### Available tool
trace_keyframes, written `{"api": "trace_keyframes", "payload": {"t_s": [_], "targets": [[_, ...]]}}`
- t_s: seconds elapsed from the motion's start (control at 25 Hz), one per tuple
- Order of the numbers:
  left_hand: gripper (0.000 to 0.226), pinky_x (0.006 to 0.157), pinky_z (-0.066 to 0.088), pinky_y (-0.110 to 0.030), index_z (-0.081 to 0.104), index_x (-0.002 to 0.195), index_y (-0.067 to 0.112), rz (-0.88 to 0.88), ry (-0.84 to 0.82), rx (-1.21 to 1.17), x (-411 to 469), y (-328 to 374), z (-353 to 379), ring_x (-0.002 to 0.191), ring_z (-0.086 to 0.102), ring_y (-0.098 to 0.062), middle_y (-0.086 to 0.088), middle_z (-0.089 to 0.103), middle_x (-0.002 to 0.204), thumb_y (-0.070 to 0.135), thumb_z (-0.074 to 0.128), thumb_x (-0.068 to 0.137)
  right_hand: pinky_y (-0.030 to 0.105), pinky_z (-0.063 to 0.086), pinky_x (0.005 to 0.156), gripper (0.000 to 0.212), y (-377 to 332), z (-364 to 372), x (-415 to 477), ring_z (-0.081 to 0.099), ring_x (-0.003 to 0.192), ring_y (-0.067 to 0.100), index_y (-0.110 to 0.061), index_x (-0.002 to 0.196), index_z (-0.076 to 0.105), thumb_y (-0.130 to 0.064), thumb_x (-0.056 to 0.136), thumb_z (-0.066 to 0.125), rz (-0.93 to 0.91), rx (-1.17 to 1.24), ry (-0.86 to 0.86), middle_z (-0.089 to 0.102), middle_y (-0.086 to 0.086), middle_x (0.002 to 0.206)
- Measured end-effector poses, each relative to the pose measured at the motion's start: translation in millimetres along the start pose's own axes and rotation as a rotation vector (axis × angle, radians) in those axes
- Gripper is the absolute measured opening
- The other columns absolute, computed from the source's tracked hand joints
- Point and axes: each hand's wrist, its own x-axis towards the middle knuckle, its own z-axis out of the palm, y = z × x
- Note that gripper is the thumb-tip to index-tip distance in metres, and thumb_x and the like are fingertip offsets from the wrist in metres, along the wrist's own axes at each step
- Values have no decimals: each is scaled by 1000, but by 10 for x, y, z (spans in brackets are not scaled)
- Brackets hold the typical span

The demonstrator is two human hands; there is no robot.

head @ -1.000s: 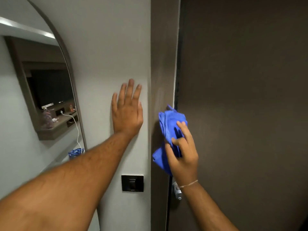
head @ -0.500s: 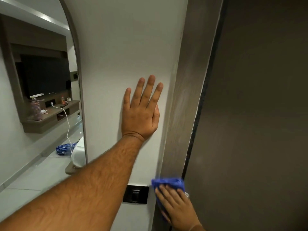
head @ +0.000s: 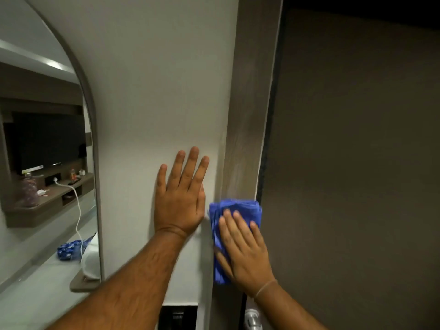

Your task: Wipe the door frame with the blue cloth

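Right now, R hand (head: 245, 256) lies flat w/ fingers (head: 234, 225) spread, pressing the folded blue cloth (head: 234, 208) against the door frame (head: 247, 139); no grip around it, just palm pressure. L hand (head: 179, 201) just beside it, open & flat on the white wall (head: 154, 91), holding nothing. Dark door (head: 357, 163) sits R of frame; arched mirror (head: 47, 163) at far L.
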Motion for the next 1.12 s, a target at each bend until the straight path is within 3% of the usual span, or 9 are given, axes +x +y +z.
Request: {"api": "trace_keyframes", "payload": {"t_s": [0.08,0.28,0.4,0.6,0.76,0.96,1.04,1.12], "targets": [[73,134,3,-54,9,173,22,0,-9,1,-11,-6,3,167,4,-29,-5,3,182,35,35,106,43,-2,131,72,189,-267,607,5,162,19,-19,166,6,-55,107,25,32,14,48,7,1,174],[71,134,7,-55,12,173,23,-2,2,-7,-22,4,-30,167,10,-30,-6,8,182,31,32,105,43,7,131,77,757,-989,2096,7,162,20,-19,166,11,-55,104,37,31,75,164,7,0,174],[72,134,8,-54,11,173,25,-10,2,-17,-17,1,-38,167,10,-30,-5,9,182,31,33,105,45,11,130,73,1111,-1385,3016,12,161,22,-16,165,17,-54,105,34,50,99,231,14,3,173],[74,134,7,-55,9,173,25,-14,-17,-8,-35,-3,-23,167,6,-29,-4,4,182,33,35,105,42,7,131,71,1398,-1700,3685,17,160,22,-13,164,21,-54,107,27,46,48,258,21,5,171],[75,134,5,-53,8,173,25,-14,-15,-8,-59,-9,-15,167,5,-28,-4,3,182,31,38,105,45,10,131,74,1157,-1409,3125,14,161,23,-14,165,18,-55,105,31,12,33,244,15,5,172],[72,134,0,-52,5,173,24,-18,-24,1,-45,13,-30,168,3,-27,-4,5,182,33,33,108,46,4,131,83,654,-665,1398,4,162,21,-17,166,11,-62,101,35,-146,14,67,5,3,174],[67,134,-1,-52,5,173,23,-30,-48,-11,-48,3,-23,167,2,-28,-5,6,182,38,24,111,45,-1,130,83,396,-347,633,3,162,20,-19,166,11,-60,101,40,-191,54,-27,4,2,174],[68,133,-1,-52,6,173,23,-25,-42,26,-54,-2,-4,167,2,-29,-5,7,181,36,26,110,44,-4,130,83,220,-101,2,3,162,20,-20,166,13,-54,99,49,-254,52,-97,5,1,174]]}}
